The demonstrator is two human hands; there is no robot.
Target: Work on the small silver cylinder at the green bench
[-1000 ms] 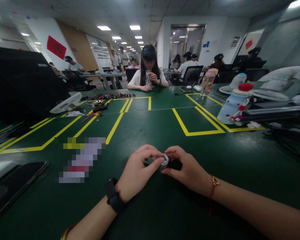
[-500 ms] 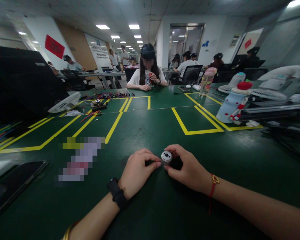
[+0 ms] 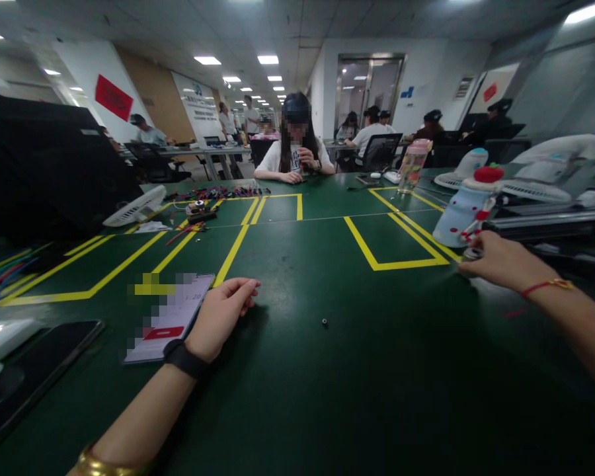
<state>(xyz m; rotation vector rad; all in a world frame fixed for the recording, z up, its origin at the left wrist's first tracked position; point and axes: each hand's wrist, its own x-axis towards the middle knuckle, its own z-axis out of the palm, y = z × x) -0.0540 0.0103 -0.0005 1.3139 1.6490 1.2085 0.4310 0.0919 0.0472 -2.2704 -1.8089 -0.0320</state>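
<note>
At the right, my right hand (image 3: pixel 506 259) grips a short silvery metal cylinder (image 3: pixel 472 255) between thumb and fingers. The cylinder is just above or on the table beside the light-blue bottle (image 3: pixel 456 215); I cannot tell whether it touches the surface. My left hand (image 3: pixel 224 309) is beside a phone (image 3: pixel 171 327) with a lit screen, its wrist in front of the phone's right edge. Its fingers are curled in under the thumb, and whatever they may hold is hidden. A tiny metal ring-like part (image 3: pixel 324 322) lies on the green table between my hands.
A dark tablet-like slab (image 3: pixel 44 377) and white devices lie at the left edge. Wires and a small motor-like part (image 3: pixel 196 207) are further back. A white fan (image 3: pixel 136 206) stands left; a pink-lidded bottle (image 3: pixel 414 165) stands right. Someone sits opposite (image 3: pixel 295 149).
My right hand has carried the metal cylinder from the middle to the far right. My left hand has moved left to the phone. The tiny metal part now shows where the cylinder was.
</note>
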